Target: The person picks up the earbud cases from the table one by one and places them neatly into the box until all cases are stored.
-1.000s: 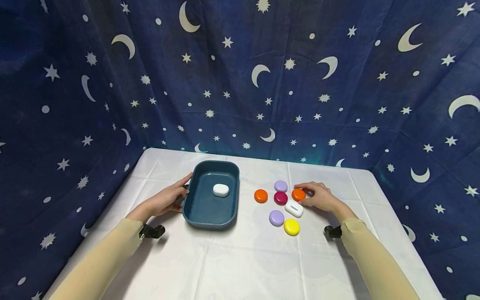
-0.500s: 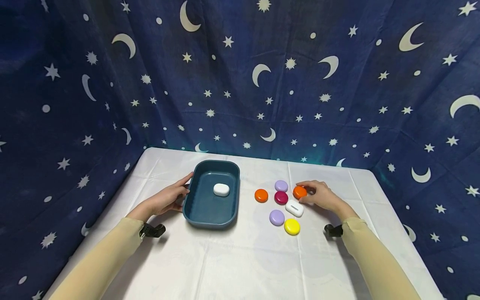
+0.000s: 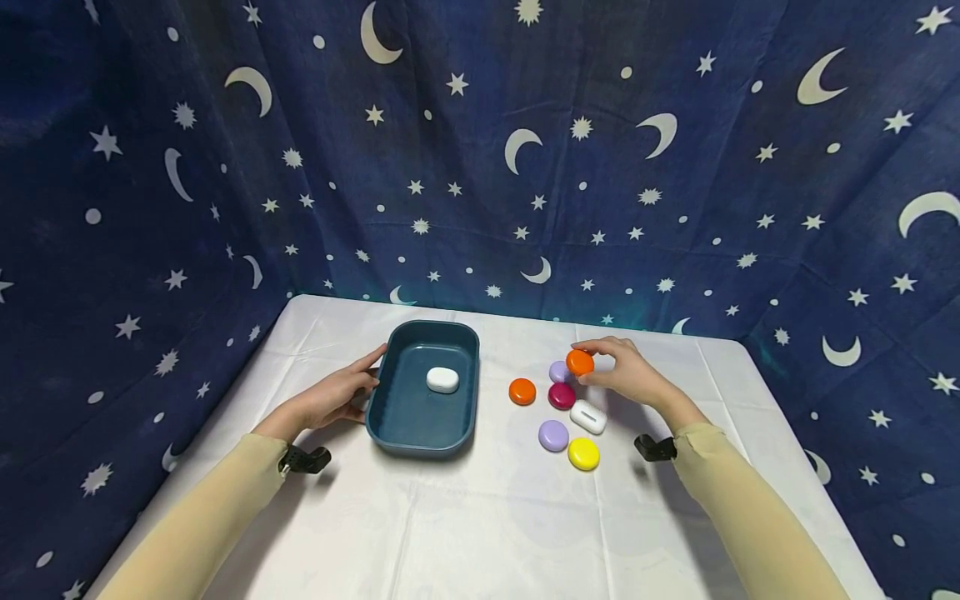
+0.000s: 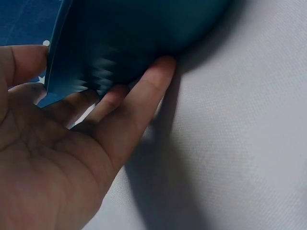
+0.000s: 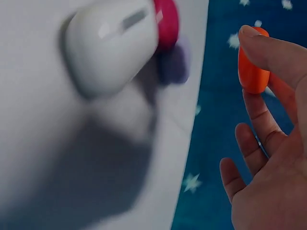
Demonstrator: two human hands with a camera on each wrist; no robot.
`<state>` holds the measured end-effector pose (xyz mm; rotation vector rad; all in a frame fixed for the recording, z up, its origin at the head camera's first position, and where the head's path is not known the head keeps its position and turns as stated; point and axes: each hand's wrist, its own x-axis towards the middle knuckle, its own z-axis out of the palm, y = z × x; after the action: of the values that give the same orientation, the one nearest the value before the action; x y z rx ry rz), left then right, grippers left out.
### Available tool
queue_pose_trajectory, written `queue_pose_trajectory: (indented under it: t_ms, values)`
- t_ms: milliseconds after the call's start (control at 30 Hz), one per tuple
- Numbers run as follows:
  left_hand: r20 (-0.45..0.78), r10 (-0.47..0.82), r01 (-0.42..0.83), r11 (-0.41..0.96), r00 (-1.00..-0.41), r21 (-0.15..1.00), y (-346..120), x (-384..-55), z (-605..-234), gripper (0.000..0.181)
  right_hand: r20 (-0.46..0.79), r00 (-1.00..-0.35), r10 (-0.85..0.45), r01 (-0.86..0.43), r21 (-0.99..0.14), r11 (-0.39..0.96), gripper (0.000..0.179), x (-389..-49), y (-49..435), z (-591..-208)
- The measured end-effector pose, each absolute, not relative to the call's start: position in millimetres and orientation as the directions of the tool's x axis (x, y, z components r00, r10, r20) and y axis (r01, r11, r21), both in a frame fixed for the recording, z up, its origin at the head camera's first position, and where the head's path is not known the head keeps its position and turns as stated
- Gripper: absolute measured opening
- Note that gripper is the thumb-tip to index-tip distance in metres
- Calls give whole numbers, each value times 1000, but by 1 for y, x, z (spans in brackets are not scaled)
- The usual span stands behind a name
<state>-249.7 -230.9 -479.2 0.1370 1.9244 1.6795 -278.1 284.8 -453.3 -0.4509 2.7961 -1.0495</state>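
Between thumb and forefinger, my right hand (image 3: 628, 372) pinches a glossy orange round disc (image 3: 580, 362), raised over the cloth; it shows edge-on in the right wrist view. My left hand (image 3: 333, 398) rests its extended fingers against the left outer wall of a dark teal tray (image 3: 427, 425). Inside the tray lies a white rounded case (image 3: 442, 380). Below the right hand sit a lilac disc (image 3: 558, 372), partly hidden by the held one, a crimson disc (image 3: 562, 396) and a white oblong case with a slot (image 3: 588, 417).
Another orange disc (image 3: 522, 392) lies between the tray and the cluster. A second lilac disc (image 3: 553, 436) and a yellow disc (image 3: 583, 454) are nearer the front. A white cloth (image 3: 480, 533) covers the table, and a blue star-and-moon curtain (image 3: 480, 208) stands behind it.
My right hand has lifted the orange disc from the cloth and moved it left, over the lilac disc's edge. The left hand and tray stay in place.
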Motion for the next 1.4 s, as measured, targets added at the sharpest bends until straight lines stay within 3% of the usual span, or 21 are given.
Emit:
queue_pose_trajectory:
  t_ms: [600, 1400]
  values:
    - [-382, 400, -333, 189, -833, 924, -228, -252, -474, 78, 22, -860, -510, -388, -678, 625, 54, -277, 189, -427]
    - [-375, 416, -322, 194, -828, 927, -229, -250, -474, 70, 42, -749, -661, -591, -492, 639, 54, -284, 100, -438]
